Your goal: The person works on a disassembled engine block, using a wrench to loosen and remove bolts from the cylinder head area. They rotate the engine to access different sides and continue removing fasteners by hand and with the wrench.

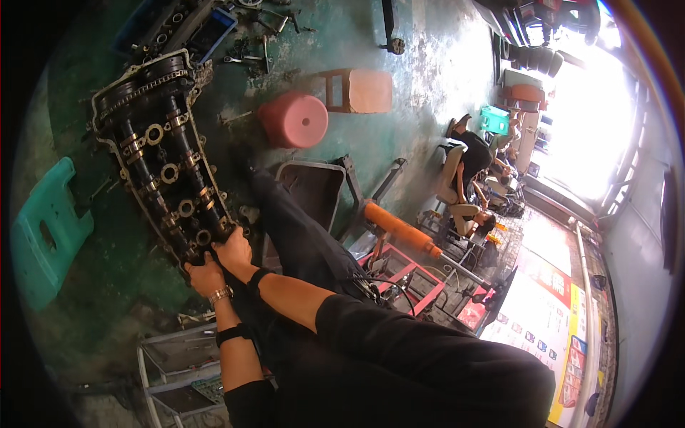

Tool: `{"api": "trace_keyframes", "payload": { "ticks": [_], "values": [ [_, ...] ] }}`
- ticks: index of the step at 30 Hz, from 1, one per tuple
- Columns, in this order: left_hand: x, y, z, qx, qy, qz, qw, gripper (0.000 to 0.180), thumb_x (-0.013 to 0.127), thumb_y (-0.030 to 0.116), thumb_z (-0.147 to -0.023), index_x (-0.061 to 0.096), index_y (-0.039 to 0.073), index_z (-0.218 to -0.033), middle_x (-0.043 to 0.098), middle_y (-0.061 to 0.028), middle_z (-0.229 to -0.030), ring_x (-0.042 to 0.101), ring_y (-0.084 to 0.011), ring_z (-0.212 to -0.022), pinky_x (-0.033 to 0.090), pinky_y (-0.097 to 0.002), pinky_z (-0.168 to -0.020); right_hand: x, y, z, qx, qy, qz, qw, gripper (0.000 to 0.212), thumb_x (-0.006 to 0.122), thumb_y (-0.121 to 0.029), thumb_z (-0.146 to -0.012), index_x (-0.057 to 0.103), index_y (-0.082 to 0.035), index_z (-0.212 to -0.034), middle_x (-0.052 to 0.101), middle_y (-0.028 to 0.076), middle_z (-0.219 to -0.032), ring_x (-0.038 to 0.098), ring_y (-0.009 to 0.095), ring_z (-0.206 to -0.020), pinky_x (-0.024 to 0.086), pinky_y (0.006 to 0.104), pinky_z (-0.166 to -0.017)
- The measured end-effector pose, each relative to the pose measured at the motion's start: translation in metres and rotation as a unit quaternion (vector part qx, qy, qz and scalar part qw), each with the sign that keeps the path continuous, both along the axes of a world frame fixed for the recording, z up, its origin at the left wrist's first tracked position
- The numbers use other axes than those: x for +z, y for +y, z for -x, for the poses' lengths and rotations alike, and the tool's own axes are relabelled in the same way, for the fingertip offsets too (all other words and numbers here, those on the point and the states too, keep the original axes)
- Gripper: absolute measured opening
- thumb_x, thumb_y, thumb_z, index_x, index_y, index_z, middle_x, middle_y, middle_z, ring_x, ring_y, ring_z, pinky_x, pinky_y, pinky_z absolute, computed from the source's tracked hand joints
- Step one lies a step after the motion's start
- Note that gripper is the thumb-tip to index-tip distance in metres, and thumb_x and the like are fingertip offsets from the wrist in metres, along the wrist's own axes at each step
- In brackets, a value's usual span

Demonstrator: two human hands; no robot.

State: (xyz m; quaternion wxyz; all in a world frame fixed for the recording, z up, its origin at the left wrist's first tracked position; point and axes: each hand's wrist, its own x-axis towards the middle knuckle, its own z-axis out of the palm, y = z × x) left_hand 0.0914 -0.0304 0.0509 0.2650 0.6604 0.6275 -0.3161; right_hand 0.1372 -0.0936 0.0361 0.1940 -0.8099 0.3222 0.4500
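A long engine cylinder head (169, 173), dark with oil and with two camshafts lying along it, stretches from the upper left down to my hands. At its top end a timing chain (146, 93) runs across. My left hand (205, 276), with a metal watch band at the wrist, is closed on the near end of the cylinder head. Right beside it, my right hand (235, 250) grips the near right corner. The undersides of my fingers are hidden, and so is whatever bears the part's weight.
A red round stool (294, 120) and an orange stool (367, 91) stand to the right; a green stool (51, 232) is at left. Tools (250, 57) lie on the floor. An orange cylinder hoist (399, 227), a grey metal cart (178, 378) and a seated person (474, 153) are nearby.
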Motion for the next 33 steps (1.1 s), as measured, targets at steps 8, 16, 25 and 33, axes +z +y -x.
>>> {"api": "trace_keyframes", "payload": {
  "ticks": [8, 16, 25, 33],
  "values": [
    [-0.013, -0.001, 0.004, 0.026, -0.017, -0.037, 0.999, 0.079, 0.074, 0.047, -0.079, 0.046, -0.004, -0.133, 0.064, -0.0296, -0.113, 0.064, -0.0449, -0.101, 0.053, -0.0505, -0.084, 0.002, -0.005, 0.007, 0.006, -0.034, -0.038, 0.999, 0.058, 0.076, -0.030, -0.079, 0.048, -0.001, -0.121, 0.066, 0.024, -0.108, 0.061, 0.043, -0.104, 0.050, 0.0480, -0.087],
    [-0.007, -0.001, 0.001, 0.007, 0.006, -0.037, 0.999, 0.075, 0.074, 0.049, -0.077, 0.050, -0.001, -0.128, 0.066, -0.0263, -0.111, 0.065, -0.0444, -0.100, 0.053, -0.0506, -0.084, -0.003, -0.004, 0.009, -0.001, -0.055, 0.002, 0.999, 0.061, 0.079, -0.034, -0.076, 0.052, -0.002, -0.119, 0.067, 0.023, -0.107, 0.064, 0.042, -0.101, 0.051, 0.0470, -0.086],
    [-0.015, -0.005, 0.002, 0.031, 0.041, -0.063, 0.997, 0.066, 0.073, 0.045, -0.072, 0.052, 0.009, -0.123, 0.067, -0.0260, -0.104, 0.066, -0.0442, -0.098, 0.053, -0.0526, -0.084, -0.004, -0.006, 0.005, 0.058, -0.056, 0.009, 0.997, 0.064, 0.081, -0.034, -0.071, 0.046, -0.002, -0.114, 0.066, 0.026, -0.106, 0.063, 0.043, -0.101, 0.051, 0.0465, -0.088],
    [-0.014, 0.000, 0.004, 0.025, -0.032, -0.032, 0.999, 0.067, 0.073, 0.043, -0.073, 0.055, 0.003, -0.123, 0.067, -0.0261, -0.109, 0.065, -0.0452, -0.098, 0.051, -0.0511, -0.086, -0.015, -0.005, 0.009, 0.097, -0.093, 0.022, 0.991, 0.063, 0.075, -0.028, -0.073, 0.038, 0.002, -0.114, 0.064, 0.027, -0.100, 0.063, 0.045, -0.097, 0.051, 0.0504, -0.087]
  ]
}}
